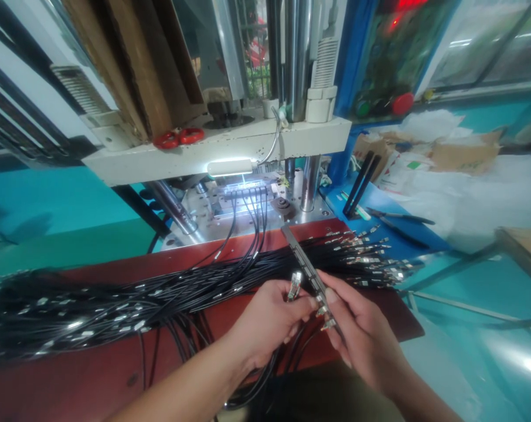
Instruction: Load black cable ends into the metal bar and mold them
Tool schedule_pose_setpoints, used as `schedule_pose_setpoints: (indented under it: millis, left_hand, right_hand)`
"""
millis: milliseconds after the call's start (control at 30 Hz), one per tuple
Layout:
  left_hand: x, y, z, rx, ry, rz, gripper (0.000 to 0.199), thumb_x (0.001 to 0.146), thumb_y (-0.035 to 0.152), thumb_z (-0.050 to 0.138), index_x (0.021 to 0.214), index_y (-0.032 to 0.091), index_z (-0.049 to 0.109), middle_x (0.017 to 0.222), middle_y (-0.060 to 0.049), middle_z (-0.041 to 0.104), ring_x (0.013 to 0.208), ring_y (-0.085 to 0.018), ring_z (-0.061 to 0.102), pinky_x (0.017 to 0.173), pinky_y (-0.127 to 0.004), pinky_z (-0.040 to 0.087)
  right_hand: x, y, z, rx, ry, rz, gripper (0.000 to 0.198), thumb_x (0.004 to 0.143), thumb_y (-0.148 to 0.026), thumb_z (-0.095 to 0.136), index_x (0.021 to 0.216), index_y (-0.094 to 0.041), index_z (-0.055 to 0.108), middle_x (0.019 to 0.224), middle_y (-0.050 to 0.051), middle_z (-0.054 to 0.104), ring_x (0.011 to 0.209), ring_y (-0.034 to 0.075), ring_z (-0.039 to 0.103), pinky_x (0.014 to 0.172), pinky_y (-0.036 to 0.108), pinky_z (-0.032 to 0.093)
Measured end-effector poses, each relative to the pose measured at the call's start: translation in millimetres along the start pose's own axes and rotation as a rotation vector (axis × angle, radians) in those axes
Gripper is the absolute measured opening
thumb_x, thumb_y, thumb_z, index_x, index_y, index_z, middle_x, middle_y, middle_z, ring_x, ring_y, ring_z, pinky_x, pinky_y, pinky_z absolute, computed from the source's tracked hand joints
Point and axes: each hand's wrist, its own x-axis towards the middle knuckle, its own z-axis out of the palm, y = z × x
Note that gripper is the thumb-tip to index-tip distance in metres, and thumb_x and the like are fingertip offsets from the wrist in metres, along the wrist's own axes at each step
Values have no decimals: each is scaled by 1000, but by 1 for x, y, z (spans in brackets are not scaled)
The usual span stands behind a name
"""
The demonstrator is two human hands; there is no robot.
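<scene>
Lower centre, I saw the left grip [272, 310] pinching plugs [295, 284], the right grip [364, 322] a bar [304, 262]; slotting seemed underway, next wanting alignment.

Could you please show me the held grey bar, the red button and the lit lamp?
Grey bar [308, 271]: head view, its middle stretch.
Red button [402, 104]: head view, its cap.
Lit lamp [230, 169]: head view, its front.

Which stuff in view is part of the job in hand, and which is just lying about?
In use, by the look of it:
- slotted metal bar, in the right hand
- cable ends, in the left hand
- cable bundle
- lit press, cables in it

Probably just lying about:
- red-handled tool
- black-handled tool
- cardboard
</scene>
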Motion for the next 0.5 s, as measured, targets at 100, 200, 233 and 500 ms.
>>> schedule_pose_setpoints:
  millis: [100, 200, 233, 500]
  left_hand:
    - [-1, 1, 0, -7, -4, -4, 29, 79, 41, 67, 74, 14, 58, 57, 5, 46, 41, -4, 30, 37, -19, 21]
    - [-3, 5, -4, -15, 14, -24, 27, 79, 38, 69, 77, 12, 59, 64, 2, 53, 46, -5, 40, 41, -18, 31]
    - [-5, 7, -7, -32, 28, -22, 27, 79, 37, 69, 78, 12, 60, 67, 0, 55, 49, -6, 45, 45, -19, 36]
    - [-19, 13, -31, -237, 20, -35, 30, 82, 27, 69, 106, 12, 59, 89, -8, 65, 71, -13, 61, 71, -28, 48]
  right_hand:
    - [1, 0, -1, 30, -19, 10, 55, 88, -55, 51, 134, -23, 53, 53, -4, 54, 36, 8, 44, 30, 15, 33]
    - [1, -2, -2, 119, -48, 60, 60, 86, -58, 53, 135, -23, 52, 49, -6, 50, 35, 8, 42, 29, 15, 32]
    - [0, -4, -2, 152, -34, 89, 61, 85, -58, 54, 135, -25, 52, 49, -6, 50, 35, 8, 41, 29, 14, 31]
    - [-4, -10, -15, 161, -3, 106, 66, 79, -62, 58, 133, -24, 56, 46, -5, 49, 30, 9, 40, 26, 17, 32]
